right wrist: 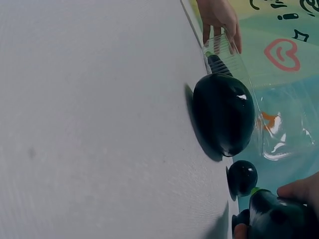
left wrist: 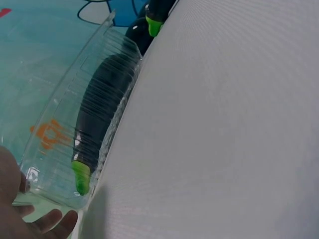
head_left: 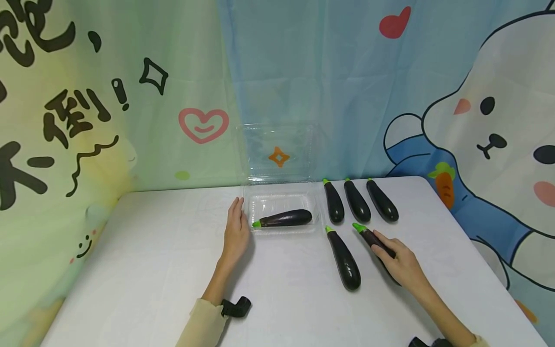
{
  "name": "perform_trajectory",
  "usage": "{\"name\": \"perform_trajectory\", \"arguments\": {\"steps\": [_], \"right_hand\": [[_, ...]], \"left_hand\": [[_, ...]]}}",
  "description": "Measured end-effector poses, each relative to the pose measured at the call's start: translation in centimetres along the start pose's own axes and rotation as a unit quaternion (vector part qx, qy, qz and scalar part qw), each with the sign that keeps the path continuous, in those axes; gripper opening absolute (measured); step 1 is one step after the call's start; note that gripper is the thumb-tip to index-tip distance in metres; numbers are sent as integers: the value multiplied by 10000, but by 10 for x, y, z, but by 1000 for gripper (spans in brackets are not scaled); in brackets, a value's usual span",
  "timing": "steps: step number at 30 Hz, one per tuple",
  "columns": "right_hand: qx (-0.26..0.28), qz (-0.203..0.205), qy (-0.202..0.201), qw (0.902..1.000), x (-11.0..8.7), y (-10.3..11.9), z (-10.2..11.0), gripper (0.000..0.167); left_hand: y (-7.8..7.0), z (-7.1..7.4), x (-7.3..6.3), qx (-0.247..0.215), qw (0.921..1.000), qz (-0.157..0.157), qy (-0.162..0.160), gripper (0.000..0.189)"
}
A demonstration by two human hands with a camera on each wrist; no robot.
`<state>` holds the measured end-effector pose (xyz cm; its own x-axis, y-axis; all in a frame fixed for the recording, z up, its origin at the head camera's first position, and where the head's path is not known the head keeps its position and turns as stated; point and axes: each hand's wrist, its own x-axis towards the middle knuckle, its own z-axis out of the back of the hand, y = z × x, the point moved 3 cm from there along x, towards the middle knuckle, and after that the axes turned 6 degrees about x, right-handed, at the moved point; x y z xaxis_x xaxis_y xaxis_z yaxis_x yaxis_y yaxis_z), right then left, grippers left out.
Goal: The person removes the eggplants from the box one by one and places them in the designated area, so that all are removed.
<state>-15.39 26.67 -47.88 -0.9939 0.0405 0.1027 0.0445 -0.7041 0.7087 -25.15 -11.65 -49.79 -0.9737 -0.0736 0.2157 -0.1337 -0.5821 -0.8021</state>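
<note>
A clear plastic clamshell box [head_left: 282, 200] stands open at the back of the table, its lid upright. One dark purple eggplant [head_left: 288, 218] with a green stem lies inside, stem to the left. At the box's left side is my left hand [head_left: 237, 233], fingers extended along the wall; the left wrist view shows the fingers [left wrist: 62, 226] by the box corner. My right hand [head_left: 402, 264] grips another eggplant [head_left: 368, 236], thumb and fingers on either side of its body. Its rounded end is partly hidden. To its left lies a loose eggplant [head_left: 345, 262].
Three more eggplants, a left one [head_left: 334, 202], a middle one [head_left: 357, 202] and a right one [head_left: 382, 202], lie in a row right of the box. A white cloth covers the table [head_left: 151, 270]. Behind its back edge hangs a printed curtain [head_left: 277, 62].
</note>
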Motion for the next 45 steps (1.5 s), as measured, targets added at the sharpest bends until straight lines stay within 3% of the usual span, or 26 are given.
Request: {"name": "perform_trajectory", "arguments": {"steps": [18, 27, 45], "right_hand": [[37, -471, 243, 9986, 0, -7, -11, 56], [68, -573, 285, 9979, 1, -10, -12, 58], [-116, -299, 317, 9990, 4, -6, -19, 56]], "left_hand": [[-1, 1, -1, -48, 10000, 10, 28, 46], [-3, 0, -1, 23, 9996, -188, -187, 46], [0, 0, 0, -9, 10000, -44, -42, 46]]}}
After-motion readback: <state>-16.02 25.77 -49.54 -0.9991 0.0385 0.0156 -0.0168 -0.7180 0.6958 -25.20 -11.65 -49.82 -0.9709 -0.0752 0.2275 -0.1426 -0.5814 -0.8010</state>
